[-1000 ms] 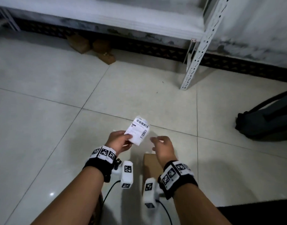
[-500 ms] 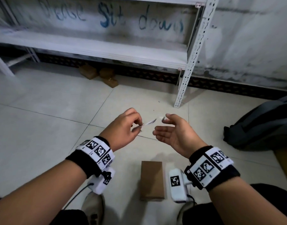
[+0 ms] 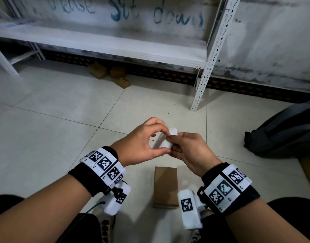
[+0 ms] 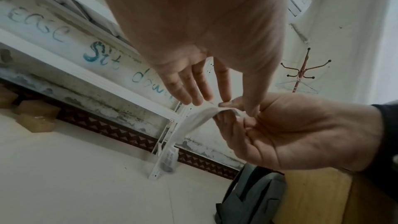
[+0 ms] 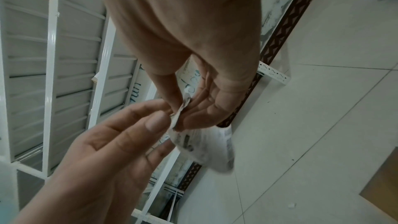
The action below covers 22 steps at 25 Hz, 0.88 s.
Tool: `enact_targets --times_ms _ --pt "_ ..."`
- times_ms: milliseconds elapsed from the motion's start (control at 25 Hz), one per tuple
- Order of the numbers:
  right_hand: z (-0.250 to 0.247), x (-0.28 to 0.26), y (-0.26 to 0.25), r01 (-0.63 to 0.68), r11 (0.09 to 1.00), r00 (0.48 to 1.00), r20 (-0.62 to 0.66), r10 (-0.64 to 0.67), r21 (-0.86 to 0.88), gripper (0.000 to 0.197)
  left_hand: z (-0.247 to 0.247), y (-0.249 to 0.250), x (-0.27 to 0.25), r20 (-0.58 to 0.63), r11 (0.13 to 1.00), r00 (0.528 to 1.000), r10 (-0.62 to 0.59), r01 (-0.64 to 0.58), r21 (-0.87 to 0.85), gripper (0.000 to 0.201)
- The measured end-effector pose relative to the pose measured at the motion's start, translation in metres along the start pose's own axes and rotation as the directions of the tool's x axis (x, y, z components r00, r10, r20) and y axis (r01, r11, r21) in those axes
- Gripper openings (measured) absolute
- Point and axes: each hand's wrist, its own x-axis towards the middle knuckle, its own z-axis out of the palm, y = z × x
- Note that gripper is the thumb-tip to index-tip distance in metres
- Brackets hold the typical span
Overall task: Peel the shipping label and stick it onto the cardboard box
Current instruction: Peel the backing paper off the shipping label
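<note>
Now both hands pinch the shipping label (image 3: 165,140), working a corner loose above the cardboard box (image 3: 165,185).

Left hand (image 3: 142,142) pinches the label's near edge between thumb and fingertips; right hand (image 3: 191,151) nips the top corner at about one o'clock of it, other fingers relaxed. Best bet, I'd say: hold the backing firmly, roll the corner slowly, keep the sticky face off the fingers, no creasing. The box lies flat on the pale tiled floor (image 3: 54,128) at six o'clock, untouched. White metal shelving (image 3: 115,50) runs along the wall at twelve, small brown blocks (image 3: 108,74) beneath, a dark backpack (image 3: 282,134) at three.
</note>
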Motion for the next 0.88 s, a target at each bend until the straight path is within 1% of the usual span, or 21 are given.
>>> enact_targets --times_ms 80,160,240,360,520,640,720,800,880 --pt "0.004 0.000 -0.003 0.018 1.000 1.000 -0.011 -0.018 0.007 0.017 0.004 0.002 0.003 -0.040 0.998 0.999 -0.010 0.007 -0.063 0.034" --pt "0.006 -0.001 -0.005 0.016 1.000 1.000 -0.025 -0.016 0.022 0.017 0.007 0.000 0.005 -0.078 0.984 0.995 -0.058 0.044 -0.172 0.026" --pt "0.005 -0.001 -0.006 0.011 0.999 0.999 -0.045 -0.009 0.041 0.018 0.011 -0.002 0.008 -0.096 0.962 0.991 -0.095 0.067 -0.265 0.023" --pt "0.005 -0.001 -0.009 0.010 0.996 0.997 -0.083 -0.002 0.094 0.023 0.016 -0.003 0.009 -0.080 0.948 0.991 -0.103 0.073 -0.311 0.024" --pt "0.003 -0.001 -0.014 -0.003 0.985 0.997 -0.081 0.018 0.173 0.029 0.020 -0.006 0.014 -0.102 0.905 0.978 -0.183 0.127 -0.407 0.014" --pt "0.002 0.000 -0.013 -0.008 0.990 0.998 -0.058 0.016 0.142 0.029 0.018 -0.008 0.018 -0.121 0.884 0.966 -0.230 0.156 -0.440 0.011" --pt "0.002 0.002 -0.013 0.000 0.994 0.998 -0.062 0.007 0.112 0.024 0.017 -0.010 0.020 -0.121 0.866 0.961 -0.249 0.165 -0.472 0.011" --pt "0.001 0.004 -0.013 0.010 0.995 0.998 -0.064 -0.003 0.098 0.019 0.016 -0.010 0.022 -0.114 0.826 0.949 -0.294 0.192 -0.530 0.012" --pt "0.001 0.007 -0.011 0.020 0.998 0.999 -0.038 -0.018 0.064 0.015 0.015 -0.009 0.023 -0.081 0.767 0.938 -0.338 0.225 -0.601 0.015"
